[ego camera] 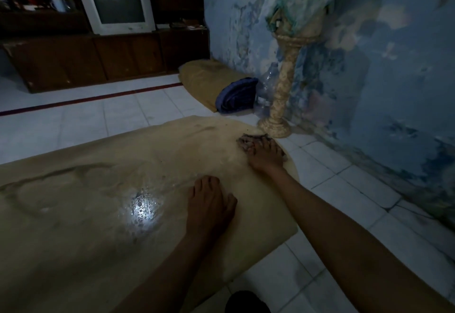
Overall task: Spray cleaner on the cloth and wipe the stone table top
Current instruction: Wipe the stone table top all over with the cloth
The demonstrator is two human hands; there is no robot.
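A tan stone table top (81, 214) fills the lower left, wet and foamy, with a bright glare patch near its middle. My right hand (264, 156) presses a small dark cloth (248, 140) flat against the top near its far right corner. My left hand (209, 204) rests flat on the wet stone, fingers spread, holding nothing. No spray bottle is clearly in view.
A carved stone pedestal (283, 86) stands just beyond the table corner by the peeling blue wall. A clear plastic bottle (267, 86), folded blue fabric (237, 95) and a tan cushion (204, 79) lie behind it. A television (115, 2) sits on a wooden cabinet at back left.
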